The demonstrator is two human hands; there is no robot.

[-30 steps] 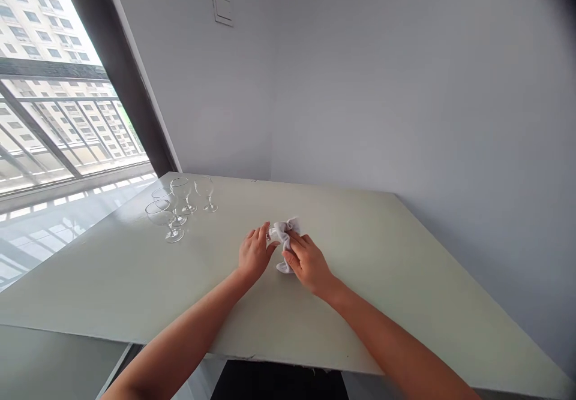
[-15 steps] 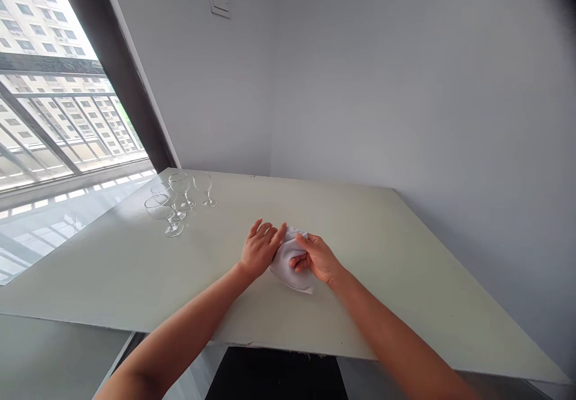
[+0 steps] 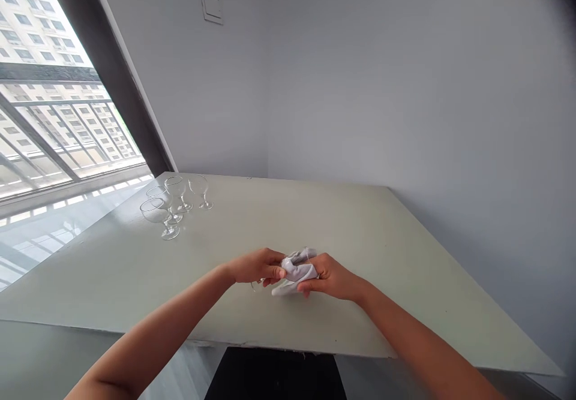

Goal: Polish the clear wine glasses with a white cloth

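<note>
Room: grey walls (image 3: pixel 405 88) meet behind the pale tabletop (image 3: pixel 360 226).
Left grip: the left hand (image 3: pixel 261 266) is curled round a glass (image 3: pixel 260 281), a clear edge peeking out below the fingers.
Right grip: the right hand (image 3: pixel 330 277) clasps the white cloth (image 3: pixel 297 271), bunched between both hands.
Change: both hands have come nearer the tabletop's near edge; the left fingers, lately spread upward, now point right.
Meaning: the cloth probably covers the glass's other end.
In the way: fingers and cloth hide most of it.
Around: four glasses (image 3: pixel 174 215) stand upright at far left, well apart.
</note>
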